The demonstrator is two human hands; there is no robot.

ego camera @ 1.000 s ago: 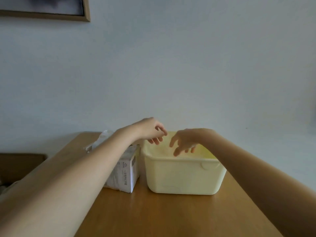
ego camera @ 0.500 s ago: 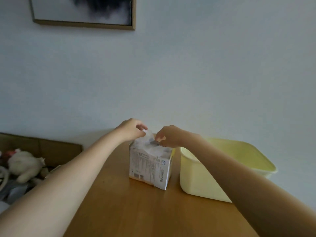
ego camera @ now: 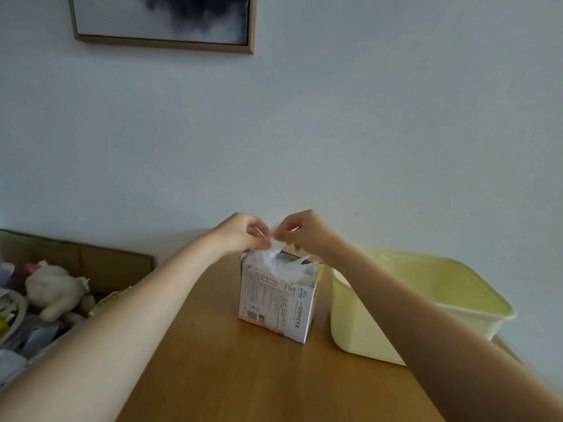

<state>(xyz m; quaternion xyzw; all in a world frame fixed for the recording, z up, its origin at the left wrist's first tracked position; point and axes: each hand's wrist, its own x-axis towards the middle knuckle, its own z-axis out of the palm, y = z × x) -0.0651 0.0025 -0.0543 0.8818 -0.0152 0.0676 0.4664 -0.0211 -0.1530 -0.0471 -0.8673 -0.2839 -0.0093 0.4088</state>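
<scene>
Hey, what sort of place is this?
Probably a room at home: a framed picture hangs on the wall, a plush toy lies among clutter beside the wooden table, and left hand and right hand pinch a glove from its carton.

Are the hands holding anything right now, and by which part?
Yes: the left hand and the right hand both pinch the top end of a thin clear sheet sticking up from the white box.

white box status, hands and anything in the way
Left hand and right hand both pinch a thin translucent piece at the open top of the white box. Box upright on table. Yellow tub beside it, not blocking.
</scene>
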